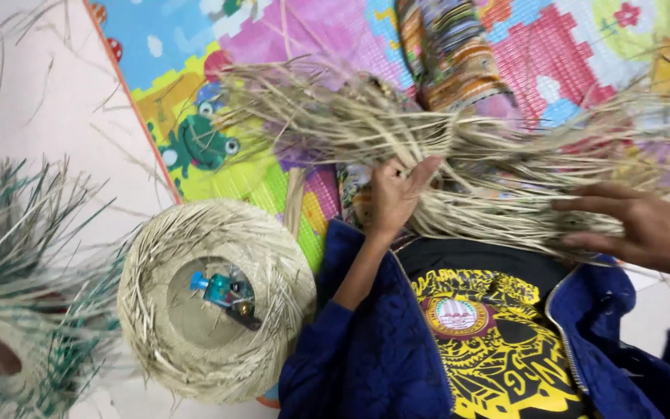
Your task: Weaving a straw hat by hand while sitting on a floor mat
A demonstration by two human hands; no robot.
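2 hands on straw bundle: left hand fingers clamped round it; right hand fingers spread, touching.

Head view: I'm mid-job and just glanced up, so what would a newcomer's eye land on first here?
First, the big bundle of pale straw strands spread across the middle, gripped near its centre by the left hand while the right hand rests open on its right side. Next, the bright cartoon play mat beneath it. At lower left sits a round unfinished woven straw basket holding a small blue bottle.
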